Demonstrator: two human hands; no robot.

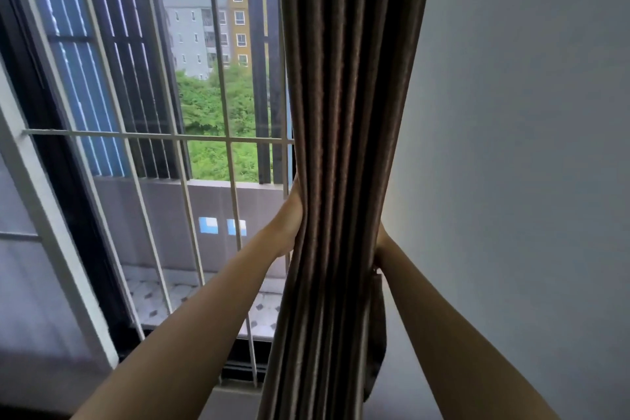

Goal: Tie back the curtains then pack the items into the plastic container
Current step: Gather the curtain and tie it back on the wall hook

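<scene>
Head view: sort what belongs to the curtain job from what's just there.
Job: curtain; left hand and right hand against its sides, fingers hidden; hanging strip, probably the tieback.
Just there: window bars; wall; buildings; trees.

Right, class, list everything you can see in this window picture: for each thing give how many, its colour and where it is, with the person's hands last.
curtain: one, brown, gathered in folds, centre
fabric strip: one, dark brown, hanging at the curtain's right edge
window grille: one, white bars, left, across the window
wall: one, pale grey, right
buildings: two, grey and yellow, outside in the distance
trees: several, green, below the buildings
tiled floor: one, white with grey marks, outside, lower left
left hand: one, at the curtain's left edge, fingers behind the folds
right hand: one, at the curtain's right edge, mostly hidden
</scene>
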